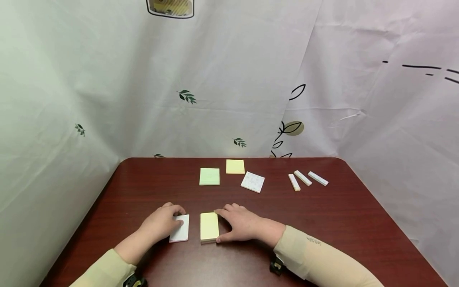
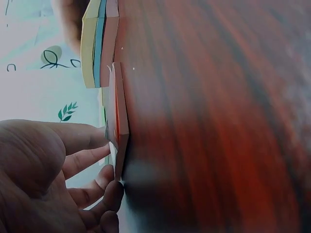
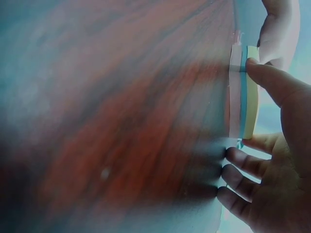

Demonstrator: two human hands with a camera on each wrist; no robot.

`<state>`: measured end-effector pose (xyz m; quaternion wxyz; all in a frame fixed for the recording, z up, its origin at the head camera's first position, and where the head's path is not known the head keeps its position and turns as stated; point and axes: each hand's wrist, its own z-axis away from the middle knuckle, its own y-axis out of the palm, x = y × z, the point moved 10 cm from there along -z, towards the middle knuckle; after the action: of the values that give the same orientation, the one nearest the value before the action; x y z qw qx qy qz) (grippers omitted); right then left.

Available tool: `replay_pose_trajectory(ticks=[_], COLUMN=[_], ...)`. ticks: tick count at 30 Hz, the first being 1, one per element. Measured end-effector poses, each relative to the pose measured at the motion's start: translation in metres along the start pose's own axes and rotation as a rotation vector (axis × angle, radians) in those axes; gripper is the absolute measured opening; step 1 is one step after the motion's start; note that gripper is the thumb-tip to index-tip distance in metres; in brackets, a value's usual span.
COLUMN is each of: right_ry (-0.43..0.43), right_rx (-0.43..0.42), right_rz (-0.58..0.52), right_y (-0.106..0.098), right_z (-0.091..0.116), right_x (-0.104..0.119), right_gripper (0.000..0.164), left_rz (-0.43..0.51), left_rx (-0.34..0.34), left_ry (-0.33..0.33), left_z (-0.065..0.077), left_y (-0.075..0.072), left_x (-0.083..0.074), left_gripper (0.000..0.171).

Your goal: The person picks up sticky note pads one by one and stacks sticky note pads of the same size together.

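Observation:
My left hand (image 1: 162,222) is at a small white-topped sticky note pad (image 1: 182,230), with the thumb over its top and the other fingers by its far and left edges. From the left wrist view the pad (image 2: 122,111) shows a pink edge and lies flat on the table. Just right of it is a stack of sticky note pads (image 1: 209,227), yellow on top; blue and pink layers show under the yellow one (image 3: 252,97) in the right wrist view. My right hand (image 1: 242,224) holds this stack between thumb and index finger, its other fingertips on the table.
Farther back on the dark red table (image 1: 150,179) lie a green sticky note pad (image 1: 209,176), a yellow one (image 1: 235,166) and a patterned white one (image 1: 253,182). Three narrow white strips (image 1: 303,178) lie at the back right. A white printed curtain (image 1: 215,79) encloses the table.

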<state>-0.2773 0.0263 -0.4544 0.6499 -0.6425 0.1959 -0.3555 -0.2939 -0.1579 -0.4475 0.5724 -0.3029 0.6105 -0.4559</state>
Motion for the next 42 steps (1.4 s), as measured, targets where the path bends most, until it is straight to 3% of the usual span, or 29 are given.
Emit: replay_pose_trajectory(ticks=[12,20,27,42], right_ry=[0.012,0.007,0.010,0.003], right_rx=[0.016,0.009,0.007,-0.006], right_rz=[-0.012,-0.011,-0.008,-0.008], right_y=[0.001,0.001,0.001,-0.001], right_z=[0.000,0.000,0.000,0.000], right_x=[-0.001,-0.002,-0.002,-0.002], right_gripper=[0.082,0.082,0.083,0.082], left_rz=[-0.054,-0.183,-0.301,-0.326], left_rx=[-0.001,-0.047,-0.071,-0.077], left_ry=[-0.033,-0.049,-0.047,-0.041], left_z=[0.000,0.008,0.016,0.016], left_y=[0.000,-0.008,-0.007,0.001], left_x=[-0.004,-0.016,-0.028,-0.039], left_gripper=[0.025,0.025,0.040,0.049])
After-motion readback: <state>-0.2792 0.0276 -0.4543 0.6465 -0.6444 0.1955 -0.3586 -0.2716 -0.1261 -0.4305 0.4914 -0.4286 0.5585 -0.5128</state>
